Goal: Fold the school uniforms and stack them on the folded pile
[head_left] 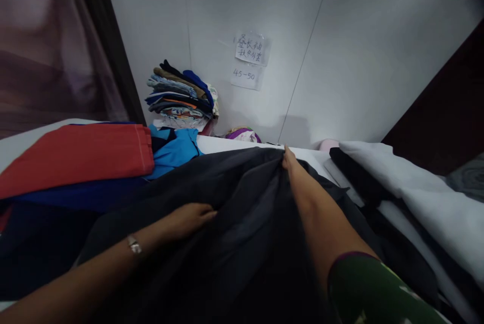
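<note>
A large dark grey garment (242, 233) lies spread and bunched over the table in front of me, its exact kind hard to make out. My right hand (289, 157) reaches to its far edge and pinches the cloth there, drawing folds toward that point. Nearer to me and to the left, my left hand (194, 218) is closed on a fold of the same garment, its fingertips partly hidden in the cloth. A bracelet (134, 244) circles my left wrist.
Folded red cloth (83, 155) and a bright blue garment (177, 147) lie at the left. A stack of folded clothes (181, 94) stands against the wall. White and black garments (416, 182) are piled at the right. Handwritten paper signs (249, 59) hang on the wall.
</note>
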`<state>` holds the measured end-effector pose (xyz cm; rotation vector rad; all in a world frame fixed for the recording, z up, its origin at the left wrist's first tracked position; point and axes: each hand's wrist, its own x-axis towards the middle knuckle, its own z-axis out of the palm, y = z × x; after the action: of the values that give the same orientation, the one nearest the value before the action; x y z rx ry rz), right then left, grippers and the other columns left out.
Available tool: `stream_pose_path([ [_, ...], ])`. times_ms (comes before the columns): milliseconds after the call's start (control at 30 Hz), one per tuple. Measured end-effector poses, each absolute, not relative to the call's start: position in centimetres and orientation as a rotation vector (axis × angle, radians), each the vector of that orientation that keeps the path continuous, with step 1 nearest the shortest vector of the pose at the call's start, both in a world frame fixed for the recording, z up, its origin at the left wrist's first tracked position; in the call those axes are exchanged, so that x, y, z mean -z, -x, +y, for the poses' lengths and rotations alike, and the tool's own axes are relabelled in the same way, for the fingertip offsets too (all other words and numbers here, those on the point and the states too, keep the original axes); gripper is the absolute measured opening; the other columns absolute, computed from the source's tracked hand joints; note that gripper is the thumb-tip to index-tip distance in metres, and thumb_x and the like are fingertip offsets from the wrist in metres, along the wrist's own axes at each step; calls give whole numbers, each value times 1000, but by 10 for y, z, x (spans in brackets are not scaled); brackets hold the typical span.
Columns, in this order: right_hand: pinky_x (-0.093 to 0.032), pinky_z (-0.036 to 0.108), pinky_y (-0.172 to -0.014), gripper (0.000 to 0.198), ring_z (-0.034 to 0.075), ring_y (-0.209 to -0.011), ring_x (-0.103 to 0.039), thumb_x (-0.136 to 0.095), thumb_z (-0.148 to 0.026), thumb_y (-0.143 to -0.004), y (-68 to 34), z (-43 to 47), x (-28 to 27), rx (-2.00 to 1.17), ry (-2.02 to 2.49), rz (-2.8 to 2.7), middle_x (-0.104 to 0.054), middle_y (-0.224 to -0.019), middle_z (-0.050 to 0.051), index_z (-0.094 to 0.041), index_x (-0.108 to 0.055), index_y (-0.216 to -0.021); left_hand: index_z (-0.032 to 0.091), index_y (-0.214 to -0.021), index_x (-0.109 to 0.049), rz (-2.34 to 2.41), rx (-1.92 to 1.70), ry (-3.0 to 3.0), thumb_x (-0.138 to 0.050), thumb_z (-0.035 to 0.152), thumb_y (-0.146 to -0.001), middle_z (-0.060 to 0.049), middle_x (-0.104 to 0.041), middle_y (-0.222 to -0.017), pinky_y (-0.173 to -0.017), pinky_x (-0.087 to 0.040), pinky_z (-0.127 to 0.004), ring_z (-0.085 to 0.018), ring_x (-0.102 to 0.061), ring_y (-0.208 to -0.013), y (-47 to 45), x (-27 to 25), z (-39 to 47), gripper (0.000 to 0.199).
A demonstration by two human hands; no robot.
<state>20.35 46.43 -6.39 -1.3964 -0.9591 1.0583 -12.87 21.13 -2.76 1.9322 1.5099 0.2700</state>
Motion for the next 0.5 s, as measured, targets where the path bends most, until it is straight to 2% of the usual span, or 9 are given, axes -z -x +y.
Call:
stream_pose_path([
  [100, -55, 29, -70, 37, 16, -78, -66, -38, -37, -97, -207, 441, 89, -1147, 1408, -893, -68, -94, 10, -11, -53, -119, 24, -93, -72, 1548, -157, -2058, -40, 58, -85, -6, -73, -99, -84, -49, -35, -25, -67, -92, 111, 46, 203, 48],
  [200, -54, 29, -75, 36, 15, -85, -66, -48, -35, -93, -213, 418, 93, -1196, 1399, -876, -67, -108, 8, -20, -48, -126, 24, -106, -70, 1587, -289, -2128, -41, 57, -87, -7, -71, -109, -90, -48, -38, -25, -65, -99, 105, 45, 184, 47],
  [267, -54, 30, -76, 43, 15, -87, -66, -55, -30, -89, -215, 402, 89, -1234, 1403, -877, -65, -116, 7, -26, -44, -130, 25, -119, -64, 1596, -395, -2161, -44, 56, -86, -9, -66, -122, -96, -46, -41, -27, -62, -110, 100, 39, 168, 49],
  [367, -56, 32, -72, 51, 15, -82, -66, -61, -22, -83, -208, 370, 83, -1311, 1391, -907, -63, -118, 7, -30, -43, -130, 25, -131, -57, 1509, -387, -2235, -50, 57, -84, -11, -55, -139, -107, -39, -47, -30, -50, -127, 86, 34, 141, 58],
  [500, -57, 31, -67, 61, 16, -77, -66, -64, -18, -78, -188, 324, 83, -1372, 1354, -958, -66, -114, 6, -31, -41, -134, 22, -138, -51, 1376, -87, -2305, -55, 50, -81, -10, -39, -151, -115, -26, -53, -33, -30, -141, 63, 39, 114, 63],
])
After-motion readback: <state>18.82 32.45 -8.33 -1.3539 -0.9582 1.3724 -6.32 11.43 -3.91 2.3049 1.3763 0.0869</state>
